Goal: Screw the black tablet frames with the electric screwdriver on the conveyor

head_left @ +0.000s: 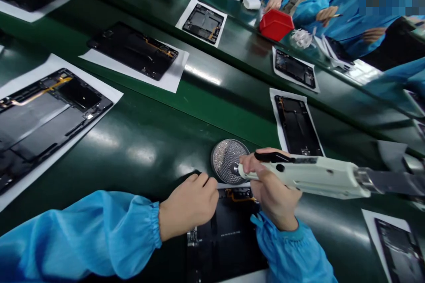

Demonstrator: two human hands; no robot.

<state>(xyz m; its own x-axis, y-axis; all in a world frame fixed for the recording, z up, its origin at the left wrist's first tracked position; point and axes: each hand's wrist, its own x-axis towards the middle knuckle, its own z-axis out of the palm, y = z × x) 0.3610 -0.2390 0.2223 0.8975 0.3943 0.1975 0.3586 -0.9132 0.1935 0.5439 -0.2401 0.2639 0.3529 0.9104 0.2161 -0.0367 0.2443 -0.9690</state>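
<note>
Head camera looks down on our two hands at the near edge of the green conveyor belt (159,141). Our right hand (272,194) wraps its fingers tight around the white electric screwdriver (312,177), whose tip rests on the round screw dish (229,161) standing just beyond the tablet frame (229,234). Our left hand (189,205) lies knuckles up on the top left corner of that frame, fingers curled together and pressing down; we cannot tell whether they pinch anything.

To do this well, we judge that the bit should meet the dish squarely so one screw seats cleanly, while the left hand keeps the frame from sliding on its white sheet. The right wrist is bent inward, the driver lying nearly level across the belt, and both blue sleeves come in from the near edge.
</note>
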